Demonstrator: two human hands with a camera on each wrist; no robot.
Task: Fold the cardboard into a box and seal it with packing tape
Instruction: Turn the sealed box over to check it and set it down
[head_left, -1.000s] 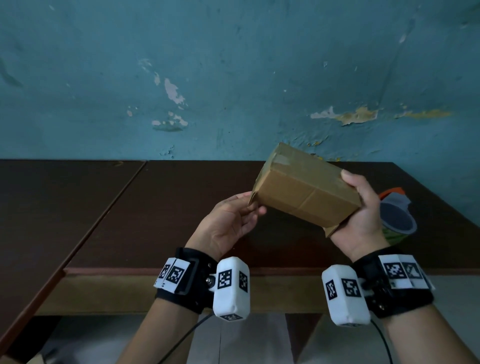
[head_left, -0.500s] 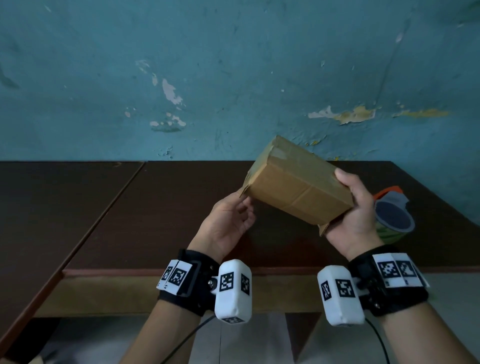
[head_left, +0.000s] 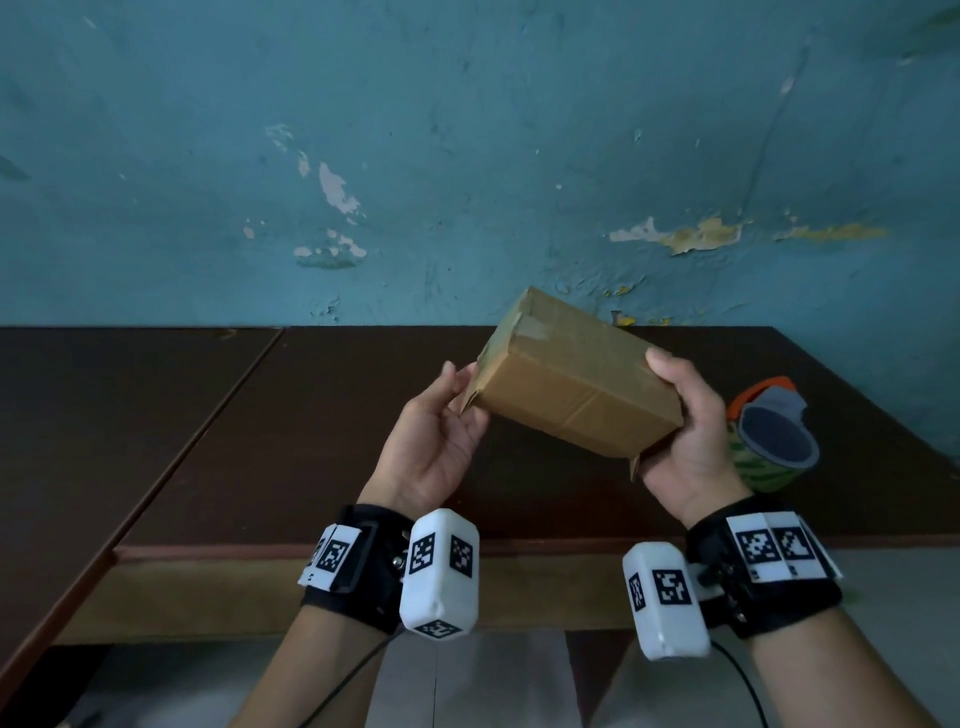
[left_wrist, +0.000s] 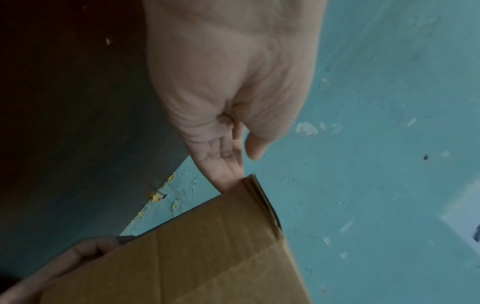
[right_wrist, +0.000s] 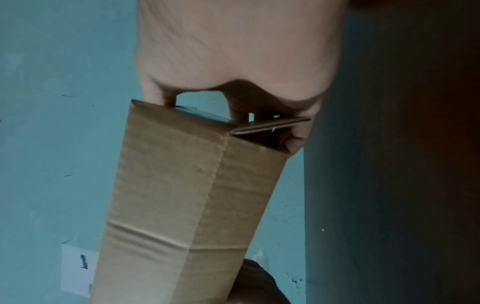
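Since a second ago we have tipped the box (head_left: 576, 384) left; our right hand (head_left: 685, 441) grips it, our left hand (head_left: 436, 436) touches its end with relaxed fingers.

- The cardboard box (head_left: 576, 384) is held in the air above the table (head_left: 260, 441), tilted, its left end higher and farther from the person.
- The left hand (head_left: 436, 441) is at the box's left end, fingers touching its lower corner.
- The right hand (head_left: 685, 441) grips the box's right end.
- The tape dispenser (head_left: 774, 441) lies on the table just right of the right hand.
- A wall (head_left: 467, 156) stands behind the table.
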